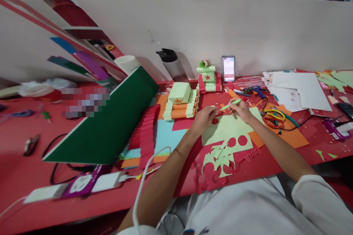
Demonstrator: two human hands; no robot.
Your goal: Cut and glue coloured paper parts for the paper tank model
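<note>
My right hand (240,111) is closed round a slim light green pen (231,104), its tip slanting down to the left. Close to that tip is my left hand (206,117), fingers bent and drawn together; whatever they pinch is too small to make out. Both hands are over the upper edge of a pale green paper sheet (224,129) with round holes cut in it. Pale green scraps (219,157) and red cut-outs (206,178) lie on the near side. Beyond my left hand stands a paper tank model (180,97) of orange and green rolls.
A smaller green-and-red paper model (209,79) and a phone (228,68) stand against the white partition (176,25). Scissors (273,117) lie on the right. A green board (110,125) leans at left, near a bottle (173,66) and a power strip (79,185).
</note>
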